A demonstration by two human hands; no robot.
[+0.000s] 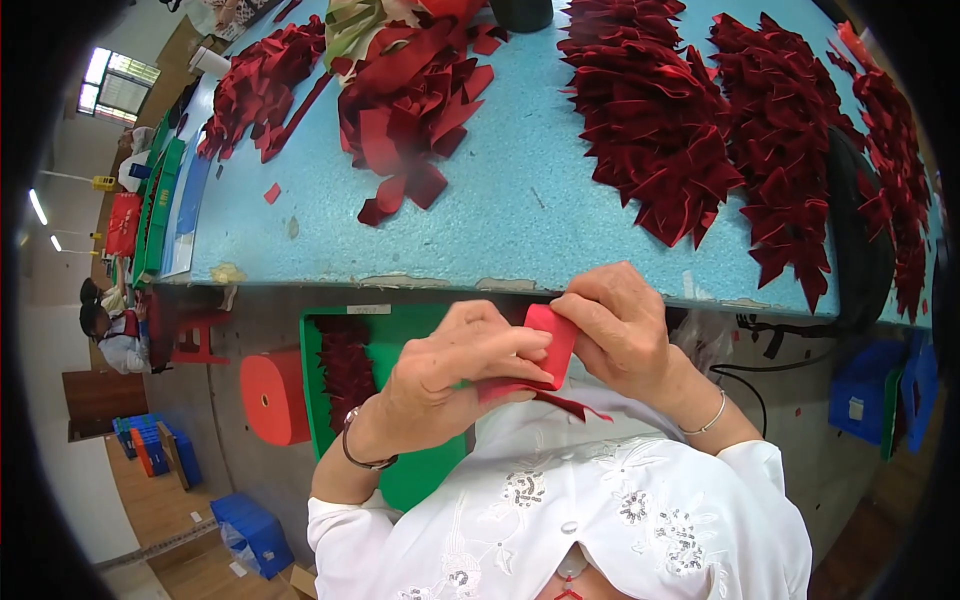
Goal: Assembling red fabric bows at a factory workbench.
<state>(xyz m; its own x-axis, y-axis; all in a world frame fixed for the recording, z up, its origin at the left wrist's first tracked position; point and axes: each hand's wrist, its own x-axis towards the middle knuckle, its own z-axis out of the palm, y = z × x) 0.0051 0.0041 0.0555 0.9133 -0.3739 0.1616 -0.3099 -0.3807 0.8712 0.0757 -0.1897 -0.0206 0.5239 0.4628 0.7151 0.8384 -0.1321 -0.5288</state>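
- Our left hand (450,360) and right hand (625,330) both pinch the red fabric piece (553,338), at the centre of the frame.
- We should probably keep its edges even while pressing gently.
- Left of centre, the green tray (405,325) holds dark red pieces (346,372).
- In the lower left stands the blue crate (262,528); its content we cannot tell.

Labels around the table (480,210): I can read none from my remote station. A pale label (368,310) is on the green bin (410,328) below the table's near edge; a whitish tag (856,408) on the blue crate (868,378) below its right end; yellow marks (163,196) on the green tray (152,240) by its left end.
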